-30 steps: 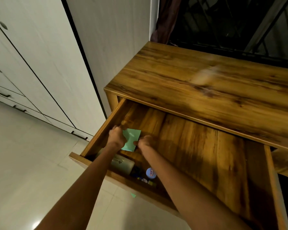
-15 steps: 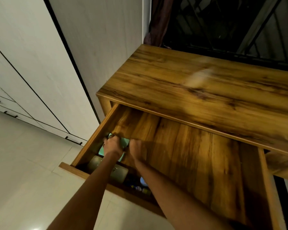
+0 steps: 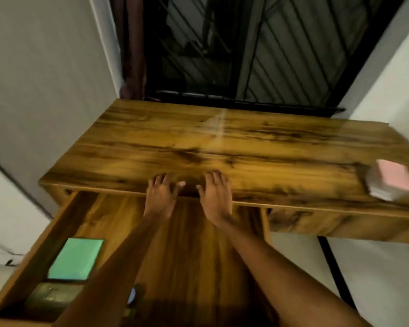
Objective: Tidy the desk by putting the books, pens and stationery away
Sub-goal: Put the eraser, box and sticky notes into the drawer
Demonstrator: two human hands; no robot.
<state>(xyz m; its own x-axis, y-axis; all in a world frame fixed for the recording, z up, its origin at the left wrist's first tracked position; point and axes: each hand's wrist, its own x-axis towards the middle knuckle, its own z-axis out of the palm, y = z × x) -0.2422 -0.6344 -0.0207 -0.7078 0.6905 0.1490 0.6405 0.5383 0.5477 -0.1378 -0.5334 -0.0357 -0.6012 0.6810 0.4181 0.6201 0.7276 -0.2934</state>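
The wooden desk [image 3: 222, 142] has its left drawer [image 3: 64, 223] pulled out. A green pad [image 3: 76, 258] lies flat in the drawer's front left part, with a dull roll-shaped item [image 3: 54, 296] in front of it. My left hand [image 3: 162, 197] and my right hand [image 3: 216, 197] hover side by side over the desk's front edge, fingers spread, holding nothing. A pink block of notes [image 3: 393, 181] sits on the desktop at the far right, well away from both hands. The frame is blurred.
A dark window with a metal grille [image 3: 246, 55] stands behind the desk. White walls [image 3: 45, 67] flank it left and right. A small blue item [image 3: 132, 296] shows in the drawer beside my left forearm. Pale floor [image 3: 305, 256] lies below the desk.
Both hands have left the green pad in the drawer and risen to the desk's front edge. The view has swung right and up, bringing the pink block of notes into sight.
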